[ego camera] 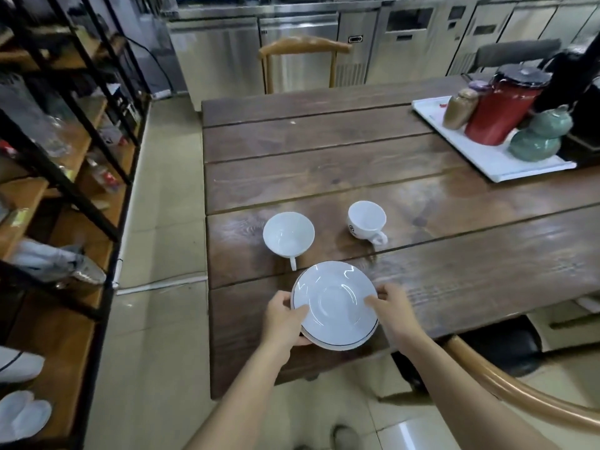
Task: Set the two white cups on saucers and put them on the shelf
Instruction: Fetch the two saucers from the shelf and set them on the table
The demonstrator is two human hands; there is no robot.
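Two white cups stand upright on the dark wooden table (324, 151). The left cup (288, 235) is wide, with its handle pointing toward me. The right cup (367, 219) is smaller, with a logo and its handle at the lower right. In front of them, at the table's near edge, I hold a stack of white saucers (334, 303) with a dark rim line. My left hand (281, 319) grips the stack's left edge and my right hand (389, 306) grips its right edge, thumbs on top. How many saucers are stacked is unclear.
A black metal shelf unit (65, 190) with wooden boards stands at the left, holding glassware and cloths. A white tray (487, 157) with a red canister, jars and a green teapot sits at the table's far right. Wooden chairs stand behind the table (302, 50) and at my right (506, 394).
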